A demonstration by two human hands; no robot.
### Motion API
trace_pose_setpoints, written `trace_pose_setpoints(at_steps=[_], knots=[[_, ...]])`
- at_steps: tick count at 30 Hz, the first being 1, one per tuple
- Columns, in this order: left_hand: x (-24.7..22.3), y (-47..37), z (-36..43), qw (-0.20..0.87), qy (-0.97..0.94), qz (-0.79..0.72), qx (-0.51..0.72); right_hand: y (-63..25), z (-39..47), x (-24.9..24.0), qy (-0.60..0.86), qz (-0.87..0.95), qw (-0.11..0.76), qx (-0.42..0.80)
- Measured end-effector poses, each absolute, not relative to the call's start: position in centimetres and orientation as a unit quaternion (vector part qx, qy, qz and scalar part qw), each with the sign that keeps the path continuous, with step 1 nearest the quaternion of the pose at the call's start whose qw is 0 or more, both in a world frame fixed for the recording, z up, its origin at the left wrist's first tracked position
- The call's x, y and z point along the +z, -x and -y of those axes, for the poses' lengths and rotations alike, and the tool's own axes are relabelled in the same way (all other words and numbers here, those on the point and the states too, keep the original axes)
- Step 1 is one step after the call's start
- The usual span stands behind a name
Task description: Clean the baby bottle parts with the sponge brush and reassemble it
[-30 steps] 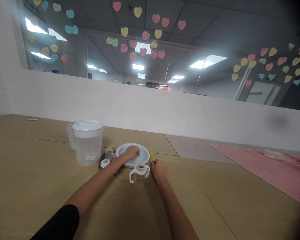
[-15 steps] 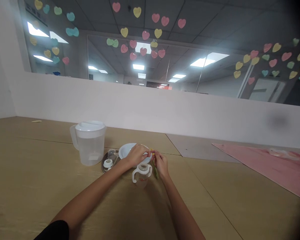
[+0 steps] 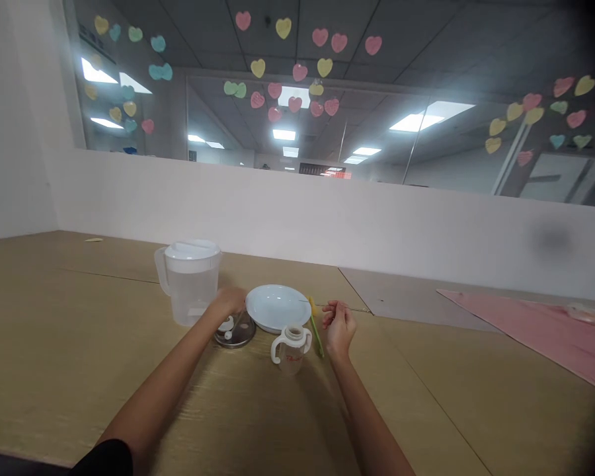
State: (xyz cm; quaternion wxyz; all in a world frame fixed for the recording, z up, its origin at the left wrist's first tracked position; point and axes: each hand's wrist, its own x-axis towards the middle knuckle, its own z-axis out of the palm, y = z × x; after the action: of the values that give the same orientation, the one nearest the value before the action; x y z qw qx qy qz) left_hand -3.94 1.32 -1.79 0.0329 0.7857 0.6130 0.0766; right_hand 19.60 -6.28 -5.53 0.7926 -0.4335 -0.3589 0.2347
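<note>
My left hand [image 3: 231,301] is smeared by motion over a round metal tray [image 3: 238,340], and its fingers do not show clearly. White bottle parts [image 3: 227,325] lie in the tray, partly covered by that hand. My right hand [image 3: 341,325] is raised with loosely bent fingers and nothing visible in them. Just left of it, a green-handled brush with a yellow head [image 3: 316,330] rests beside the white bowl [image 3: 277,305]. A clear baby bottle with white handles [image 3: 292,354] stands upright and uncapped in front of the bowl.
A lidded, translucent pitcher [image 3: 194,281] stands left of the bowl, close behind my left hand. Pink cloth [image 3: 530,330] and a grey mat [image 3: 406,297] cover part of the table at right. A white wall with a window runs along the back.
My left hand has moved left from the bowl to the tray. My right hand has let go of the brush and drawn away to the right. The view has shifted slightly.
</note>
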Motion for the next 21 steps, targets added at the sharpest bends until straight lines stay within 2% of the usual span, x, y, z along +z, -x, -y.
trace_pose_setpoints(at_steps=[11, 21], knots=[[-6.1, 3.0, -3.5, 0.022, -0.766, -0.64, 0.055, -19.9, 6.2, -5.6, 0.459, 0.34, 0.789, 0.226], [-4.0, 3.7, -2.6, 0.046, -0.773, -0.629, 0.076, -19.9, 6.3, -5.6, 0.474, 0.342, 0.782, 0.216]])
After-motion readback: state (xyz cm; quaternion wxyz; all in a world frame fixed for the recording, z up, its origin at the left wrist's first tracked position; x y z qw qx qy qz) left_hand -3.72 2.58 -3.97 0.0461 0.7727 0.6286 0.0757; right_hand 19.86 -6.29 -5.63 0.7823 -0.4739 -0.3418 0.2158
